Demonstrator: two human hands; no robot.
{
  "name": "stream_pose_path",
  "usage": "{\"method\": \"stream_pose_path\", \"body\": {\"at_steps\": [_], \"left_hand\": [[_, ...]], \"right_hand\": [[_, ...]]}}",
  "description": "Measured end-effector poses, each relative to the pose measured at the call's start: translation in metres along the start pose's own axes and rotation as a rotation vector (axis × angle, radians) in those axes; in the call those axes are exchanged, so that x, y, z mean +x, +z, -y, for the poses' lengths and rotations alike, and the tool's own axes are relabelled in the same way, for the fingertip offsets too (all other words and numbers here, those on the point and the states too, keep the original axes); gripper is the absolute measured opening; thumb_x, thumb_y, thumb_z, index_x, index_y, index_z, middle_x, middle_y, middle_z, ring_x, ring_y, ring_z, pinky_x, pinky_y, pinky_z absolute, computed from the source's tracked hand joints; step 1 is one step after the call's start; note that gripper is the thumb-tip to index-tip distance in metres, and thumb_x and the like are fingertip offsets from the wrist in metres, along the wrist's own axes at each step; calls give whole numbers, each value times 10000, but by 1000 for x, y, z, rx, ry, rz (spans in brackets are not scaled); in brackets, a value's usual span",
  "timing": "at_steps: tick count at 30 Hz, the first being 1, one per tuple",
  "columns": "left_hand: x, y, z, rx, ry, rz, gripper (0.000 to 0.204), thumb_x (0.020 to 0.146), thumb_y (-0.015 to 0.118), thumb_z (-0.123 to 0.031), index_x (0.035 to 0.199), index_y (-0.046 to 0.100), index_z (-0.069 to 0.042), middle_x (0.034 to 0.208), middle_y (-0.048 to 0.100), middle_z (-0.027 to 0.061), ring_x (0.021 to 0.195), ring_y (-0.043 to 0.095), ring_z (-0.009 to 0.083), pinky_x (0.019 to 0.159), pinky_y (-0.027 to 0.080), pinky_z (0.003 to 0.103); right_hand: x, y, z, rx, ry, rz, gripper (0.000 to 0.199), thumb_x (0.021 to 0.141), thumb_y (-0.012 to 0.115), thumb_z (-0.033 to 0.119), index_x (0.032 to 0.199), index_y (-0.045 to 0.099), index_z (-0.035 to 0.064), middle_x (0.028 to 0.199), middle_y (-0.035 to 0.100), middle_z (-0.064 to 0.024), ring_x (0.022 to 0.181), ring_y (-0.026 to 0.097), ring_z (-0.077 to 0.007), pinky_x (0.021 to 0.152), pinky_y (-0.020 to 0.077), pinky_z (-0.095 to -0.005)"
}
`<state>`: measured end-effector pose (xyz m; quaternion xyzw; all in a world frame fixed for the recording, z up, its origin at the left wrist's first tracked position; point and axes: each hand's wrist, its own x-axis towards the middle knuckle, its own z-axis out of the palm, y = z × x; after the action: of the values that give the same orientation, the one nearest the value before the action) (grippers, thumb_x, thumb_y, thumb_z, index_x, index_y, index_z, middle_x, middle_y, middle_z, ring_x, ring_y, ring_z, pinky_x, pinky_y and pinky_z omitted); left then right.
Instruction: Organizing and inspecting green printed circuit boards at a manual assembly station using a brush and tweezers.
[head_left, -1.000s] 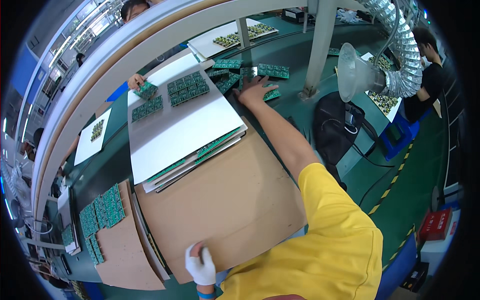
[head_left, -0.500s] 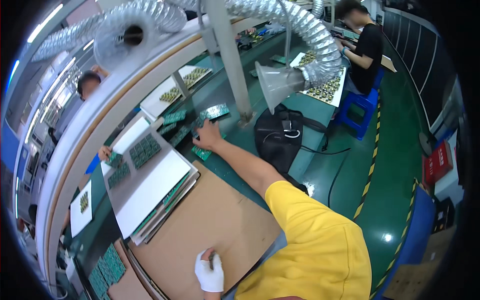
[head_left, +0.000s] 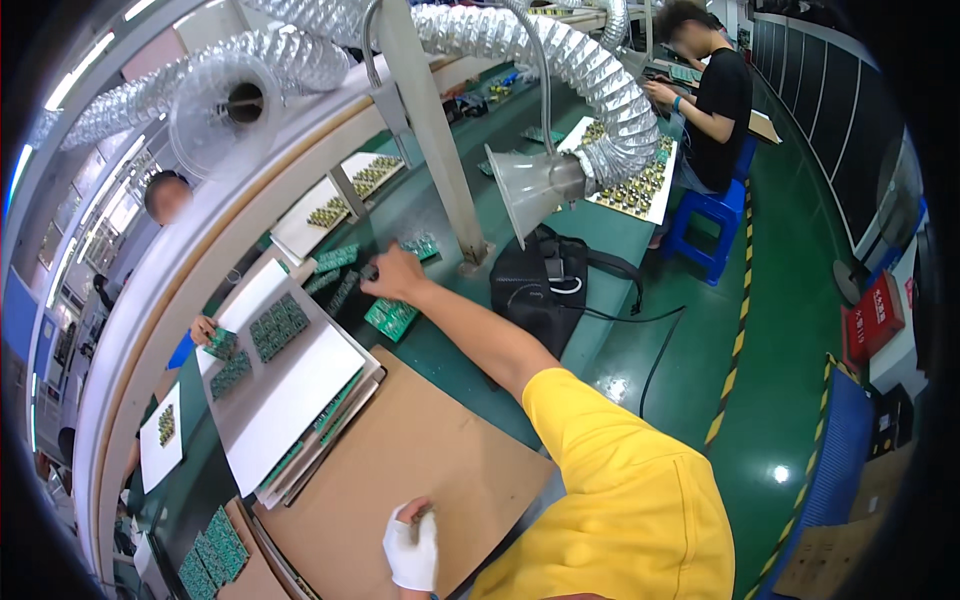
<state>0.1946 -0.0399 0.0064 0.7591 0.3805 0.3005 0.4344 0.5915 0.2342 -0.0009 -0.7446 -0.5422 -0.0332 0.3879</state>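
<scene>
The right hand (head_left: 396, 276) reached among green circuit boards (head_left: 391, 318) on the worktop (head_left: 428, 347), where crowding could have caused scrapes if one dragged, while the gloved left hand (head_left: 412, 550) was over cardboard (head_left: 450, 440), each grip's closure unclear.

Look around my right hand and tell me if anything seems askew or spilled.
The loose green circuit boards lie at mixed angles around your right hand, which looks untidy compared with the neat block of boards on the white sheet. I see no spill; fine damage would be too small to tell.
</scene>
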Motion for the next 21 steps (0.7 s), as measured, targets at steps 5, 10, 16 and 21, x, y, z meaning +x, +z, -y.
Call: {"method": "stream_pose_path", "body": {"at_steps": [5, 10, 16, 21], "left_hand": [[15, -3, 17, -199, -165, 11, 203, 971, 594, -6, 1164, 647, 26, 1066, 690, 122, 941, 687, 202, 854, 556, 318], [47, 3, -7, -450, -192, 73, 295, 1030, 541, -123, 1275, 584, 36, 1167, 673, 178, 1033, 677, 248, 912, 545, 351], [65, 9, -39, -821, -228, -19, 550, 1081, 470, -410, 1356, 542, 61, 1286, 630, 173, 1170, 622, 259, 1012, 492, 388], [35, -2, -42, -755, -173, -63, 540, 1070, 506, -421, 1400, 544, 5, 1269, 633, 109, 1177, 588, 208, 993, 479, 343]], "right_hand": [[-3, -53, 15, 48, 127, 5, 522, 727, 729, 526, 1066, 786, 133, 1105, 588, -312, 932, 674, -459, 877, 565, -481], [-92, -122, 45, 113, 127, -248, 505, 762, 736, 488, 1109, 768, 122, 1137, 583, -281, 927, 677, -430, 843, 570, -484], [-253, -159, 145, 317, -54, -156, 602, 735, 811, 365, 1295, 684, 181, 1192, 550, -259, 907, 675, -424, 832, 578, -474], [-316, -140, 182, 219, -418, 6, 753, 707, 848, 338, 1412, 609, 221, 1279, 539, -262, 1078, 621, -436, 887, 557, -477]]}}
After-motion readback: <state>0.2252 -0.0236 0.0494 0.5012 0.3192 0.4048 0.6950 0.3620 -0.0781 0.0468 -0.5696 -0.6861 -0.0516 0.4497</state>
